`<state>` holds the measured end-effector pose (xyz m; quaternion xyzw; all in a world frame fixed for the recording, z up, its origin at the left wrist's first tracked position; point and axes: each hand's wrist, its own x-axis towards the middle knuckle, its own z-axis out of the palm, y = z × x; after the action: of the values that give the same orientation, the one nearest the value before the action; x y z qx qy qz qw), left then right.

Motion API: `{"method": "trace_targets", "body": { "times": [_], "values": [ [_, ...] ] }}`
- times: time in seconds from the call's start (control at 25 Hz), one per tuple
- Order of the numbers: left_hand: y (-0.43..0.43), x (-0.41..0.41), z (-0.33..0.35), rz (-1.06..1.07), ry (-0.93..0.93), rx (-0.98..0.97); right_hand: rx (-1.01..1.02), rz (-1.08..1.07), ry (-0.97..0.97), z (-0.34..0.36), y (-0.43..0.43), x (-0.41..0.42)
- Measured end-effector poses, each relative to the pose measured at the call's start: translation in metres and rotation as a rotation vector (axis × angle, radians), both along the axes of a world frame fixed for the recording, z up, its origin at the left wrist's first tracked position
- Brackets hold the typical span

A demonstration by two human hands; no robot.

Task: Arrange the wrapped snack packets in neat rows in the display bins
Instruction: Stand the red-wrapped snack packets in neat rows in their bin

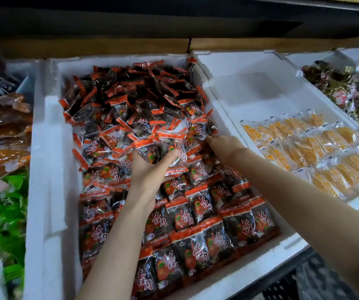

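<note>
Left hand [150,169]: we grip a clutch of packets [171,149], mid-bin.
Right hand [225,146]: buried among packets, right side; grip unclear.
Surface: foam bin [44,159]; neat rows near, loose heap far.
Room: dim shelf [130,22] above.

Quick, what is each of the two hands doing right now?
Left hand: holds a few red-and-black clear-wrapped snack packets.
Right hand: down among loose packets in the white foam bin; grip cannot be told.
</note>
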<state>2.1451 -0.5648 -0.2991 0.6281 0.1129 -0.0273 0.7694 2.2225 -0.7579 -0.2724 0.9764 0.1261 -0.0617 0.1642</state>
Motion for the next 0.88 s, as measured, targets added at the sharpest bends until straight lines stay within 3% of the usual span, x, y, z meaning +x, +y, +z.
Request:
{"method": "trace_targets", "body": {
  "times": [0.12, 0.28, 0.4, 0.52, 0.6, 0.72, 0.8, 0.88],
  "values": [
    [-0.002, -0.003, 0.002, 0.013, -0.019, -0.001, -0.144, 0.061, -0.119, 0.0, 0.001, 0.008],
    [-0.001, -0.002, 0.004, 0.013, -0.041, -0.01, -0.133, -0.011, -0.254, 0.019, 0.0, 0.0],
    [-0.004, -0.002, 0.006, 0.008, -0.018, 0.001, 0.135, -0.135, -0.293, 0.038, -0.007, -0.029],
    [-0.007, -0.003, 0.006, 0.002, -0.004, 0.018, 0.501, -0.269, -0.068, 0.036, -0.009, -0.067],
    [-0.007, -0.002, 0.005, -0.009, 0.009, 0.035, 0.388, -0.243, 0.042, 0.019, -0.004, -0.09],
    [-0.008, -0.005, 0.008, -0.022, 0.009, 0.005, 0.055, -0.133, -0.023, 0.005, -0.003, -0.103],
    [-0.008, -0.007, 0.01, -0.04, -0.009, -0.008, 0.052, -0.052, -0.11, 0.002, -0.009, -0.102],
    [-0.008, -0.008, 0.012, -0.049, -0.015, -0.026, 0.177, 0.089, -0.141, -0.003, -0.013, -0.102]
  ]
}}
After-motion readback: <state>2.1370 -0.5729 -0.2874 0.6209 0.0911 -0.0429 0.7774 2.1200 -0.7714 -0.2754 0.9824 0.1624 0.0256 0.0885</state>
